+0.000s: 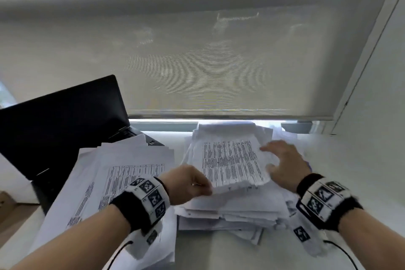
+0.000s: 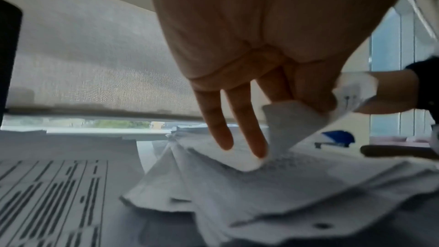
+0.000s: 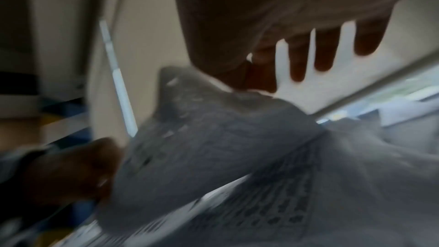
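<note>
Crumpled printed sheet (image 1: 232, 162) (dense text) curls atop the right pile (image 1: 230, 210).

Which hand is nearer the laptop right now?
Left. The left hand pinches the near-left corner of the top sheet, on the side toward the laptop. The right hand holds that sheet's right edge, farther from it.
</note>
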A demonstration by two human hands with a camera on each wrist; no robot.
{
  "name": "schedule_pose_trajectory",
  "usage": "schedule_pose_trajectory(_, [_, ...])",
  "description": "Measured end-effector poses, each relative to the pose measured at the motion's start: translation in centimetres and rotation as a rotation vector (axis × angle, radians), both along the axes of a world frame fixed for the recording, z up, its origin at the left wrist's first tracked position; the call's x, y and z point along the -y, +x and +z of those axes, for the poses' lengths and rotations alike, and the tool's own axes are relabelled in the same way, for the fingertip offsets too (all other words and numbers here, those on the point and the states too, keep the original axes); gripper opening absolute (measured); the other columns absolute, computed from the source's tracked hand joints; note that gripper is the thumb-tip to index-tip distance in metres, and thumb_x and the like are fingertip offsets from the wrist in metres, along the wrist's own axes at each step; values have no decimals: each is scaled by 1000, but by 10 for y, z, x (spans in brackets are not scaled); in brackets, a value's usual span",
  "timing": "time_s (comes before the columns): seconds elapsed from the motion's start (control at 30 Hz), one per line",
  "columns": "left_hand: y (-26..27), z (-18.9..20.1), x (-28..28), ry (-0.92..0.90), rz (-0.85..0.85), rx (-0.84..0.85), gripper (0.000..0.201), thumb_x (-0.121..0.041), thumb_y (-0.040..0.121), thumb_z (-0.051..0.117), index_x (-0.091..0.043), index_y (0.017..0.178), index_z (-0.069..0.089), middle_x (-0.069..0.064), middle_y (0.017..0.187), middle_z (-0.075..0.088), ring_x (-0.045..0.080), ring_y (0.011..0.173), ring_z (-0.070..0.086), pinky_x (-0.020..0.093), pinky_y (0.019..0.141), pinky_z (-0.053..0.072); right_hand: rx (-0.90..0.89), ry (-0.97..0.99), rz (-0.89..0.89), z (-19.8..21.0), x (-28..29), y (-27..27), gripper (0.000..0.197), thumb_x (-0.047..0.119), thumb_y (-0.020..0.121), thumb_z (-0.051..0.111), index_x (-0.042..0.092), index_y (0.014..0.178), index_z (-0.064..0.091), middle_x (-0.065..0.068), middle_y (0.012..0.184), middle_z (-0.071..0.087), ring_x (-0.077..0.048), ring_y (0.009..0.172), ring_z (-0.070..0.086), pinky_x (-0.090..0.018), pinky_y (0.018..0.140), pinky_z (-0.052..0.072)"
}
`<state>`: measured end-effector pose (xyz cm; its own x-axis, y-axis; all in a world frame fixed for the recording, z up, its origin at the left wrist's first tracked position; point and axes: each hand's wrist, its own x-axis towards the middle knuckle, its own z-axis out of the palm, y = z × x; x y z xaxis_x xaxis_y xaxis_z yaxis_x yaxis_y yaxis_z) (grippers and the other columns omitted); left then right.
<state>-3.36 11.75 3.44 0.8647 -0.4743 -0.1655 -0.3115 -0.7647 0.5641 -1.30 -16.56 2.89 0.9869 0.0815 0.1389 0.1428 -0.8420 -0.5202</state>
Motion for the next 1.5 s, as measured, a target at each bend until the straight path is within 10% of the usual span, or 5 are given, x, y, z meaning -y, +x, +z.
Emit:
schedule_pose_trajectory(0.33, [-59,-5,-44,198,-30,-231,82,-73,62,72,-45,134,45,-5,149,41,15,137,38,47,116,31,-369,-303,417,-22,-15,-59,31,34,87,58,49,113,62,23,134,43,-6,127,43,-29,112,31])
schedule_pose_trajectory(0.63, [-102,-28,-70,632,-7,-180,101,-3,91,45,-44,141,-33,-5,160,-23,26,150,-8,65,116,2,-399,-211,227,-21,-15,-70,38,29,97,49,21,134,55,8,141,50,-11,127,48,-19,107,30])
schedule_pose_trajectory(0.93, [-87,-20,-117,522,154,-172,59,-38,97,43,-22,150,26,2,155,34,21,138,38,31,115,26,-387,-102,199,-13,-14,-85,26,24,96,53,17,117,68,3,119,67,-9,109,60,-14,94,37])
schedule_pose_trajectory(1.1, [-85,-11,-98,487,98,-174,139,-105,42,33,-31,155,0,-8,163,0,16,150,9,44,122,14,-373,-116,211,-11,-7,-97,25,26,96,54,18,115,68,2,119,67,-10,108,61,-4,81,38])
schedule_pose_trajectory(1.5, [-98,-19,14,377,-195,-58,85,-73,79,57,-44,150,21,-15,162,7,14,150,-2,61,118,-1,-437,-346,309,-5,27,-132,43,16,85,50,54,68,61,23,107,68,1,103,61,-16,95,46])
